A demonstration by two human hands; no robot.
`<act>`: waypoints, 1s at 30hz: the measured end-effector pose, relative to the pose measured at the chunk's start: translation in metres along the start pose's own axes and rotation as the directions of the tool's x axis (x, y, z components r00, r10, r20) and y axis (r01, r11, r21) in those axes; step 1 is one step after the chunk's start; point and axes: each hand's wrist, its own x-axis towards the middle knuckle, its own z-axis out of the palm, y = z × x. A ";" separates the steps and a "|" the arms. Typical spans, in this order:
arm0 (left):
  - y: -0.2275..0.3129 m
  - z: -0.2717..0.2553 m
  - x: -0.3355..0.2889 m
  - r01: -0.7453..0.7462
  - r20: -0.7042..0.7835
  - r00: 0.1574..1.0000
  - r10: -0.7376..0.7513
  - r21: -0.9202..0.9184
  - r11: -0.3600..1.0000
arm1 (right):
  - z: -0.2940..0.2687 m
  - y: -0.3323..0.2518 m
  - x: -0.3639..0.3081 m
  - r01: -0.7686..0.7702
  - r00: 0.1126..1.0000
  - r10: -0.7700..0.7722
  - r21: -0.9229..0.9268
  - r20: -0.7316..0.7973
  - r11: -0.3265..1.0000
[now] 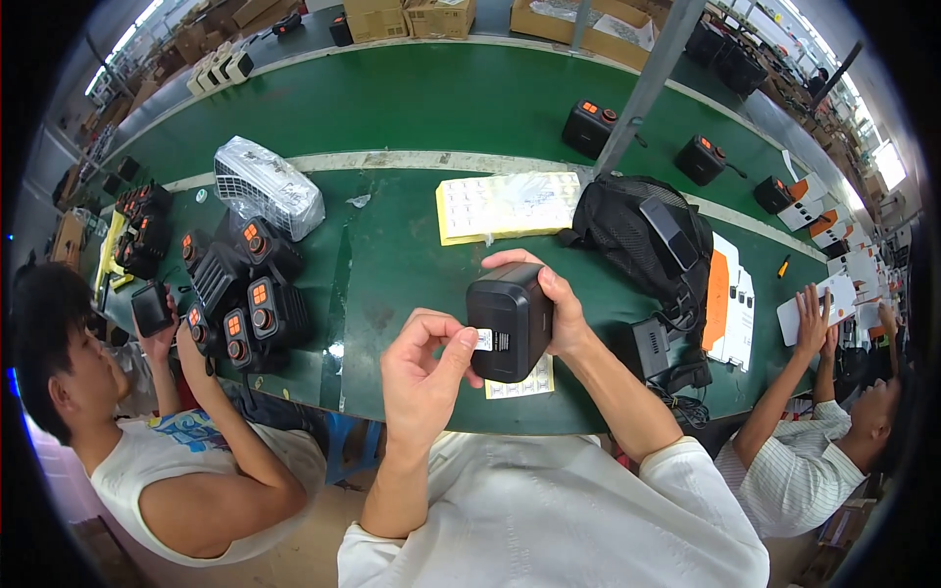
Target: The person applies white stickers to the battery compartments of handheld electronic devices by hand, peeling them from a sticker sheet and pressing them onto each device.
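My right hand (563, 312) is wrapped round the far and right sides of a black box-shaped device (524, 294), holding it tilted above the table's front edge. My left hand (423, 370) pinches a small white label (484, 339) between thumb and forefinger, against the face of the device turned toward me. Beside that label, a dark printed patch (503, 342) shows on the casing. Whether the label is stuck down I cannot tell. Under the device lies a sheet of labels (524, 386), partly hidden.
Several black devices with orange buttons (263, 306) stand at left by a plastic-wrapped stack (265, 181). A label stack with yellow edges (510, 204), a black mesh bag (627, 220) and a phone (668, 233) lie ahead. Co-workers sit at both sides; a conveyor (412, 98) runs behind.
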 end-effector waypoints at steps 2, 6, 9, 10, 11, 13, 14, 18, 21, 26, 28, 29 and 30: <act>-0.002 0.000 -0.001 0.004 -0.003 1.000 -0.004 -0.006 1.000 | 0.000 0.001 0.000 0.001 1.000 -0.001 0.005 0.001 1.000; -0.001 -0.001 -0.003 0.069 0.013 0.998 -0.068 -0.076 0.995 | -0.002 0.002 -0.001 0.006 1.000 -0.006 0.008 0.011 1.000; -0.001 -0.001 -0.004 0.073 0.002 0.997 -0.073 -0.054 0.996 | -0.002 0.001 -0.002 0.007 1.000 -0.007 -0.002 0.020 1.000; 0.000 0.000 -0.005 0.073 0.002 0.997 -0.073 -0.053 0.996 | -0.001 0.001 -0.002 0.005 1.000 -0.005 0.002 0.010 1.000; 0.001 0.001 -0.006 0.053 -0.003 0.999 -0.053 -0.037 0.998 | 0.001 0.001 -0.003 0.004 1.000 -0.004 0.006 -0.001 1.000; 0.001 0.002 -0.007 0.035 -0.005 0.999 -0.035 -0.021 0.999 | 0.002 -0.002 -0.003 0.006 1.000 -0.006 -0.012 -0.005 1.000; 0.000 0.001 -0.007 0.017 0.016 1.000 -0.017 0.001 1.000 | 0.003 -0.004 -0.003 0.008 1.000 -0.008 -0.029 -0.006 1.000; 0.002 0.001 -0.002 0.132 0.056 0.990 -0.127 -0.087 0.987 | 0.000 -0.015 -0.002 0.007 1.000 -0.006 -0.070 0.018 0.998; -0.009 -0.010 0.017 0.379 0.251 0.913 -0.321 -0.231 0.896 | -0.005 -0.029 0.012 0.088 0.990 -0.063 -0.207 0.123 0.974; -0.062 -0.019 0.054 0.124 -0.038 0.992 -0.118 0.216 0.968 | -0.019 -0.089 0.098 -0.009 0.977 -0.123 -0.604 -0.177 0.797; -0.094 -0.003 0.052 -0.154 0.067 0.987 0.145 0.643 0.751 | -0.025 -0.104 0.132 -0.081 0.948 -0.181 -0.747 -0.263 0.660; -0.100 0.009 0.053 -0.306 0.164 0.944 0.287 0.763 0.569 | -0.028 -0.110 0.143 -0.124 0.918 -0.276 -0.865 -0.286 0.486; -0.103 0.019 0.053 -0.289 0.170 0.949 0.266 0.806 0.516 | -0.031 -0.113 0.155 -0.179 0.887 -0.364 -0.938 -0.285 0.296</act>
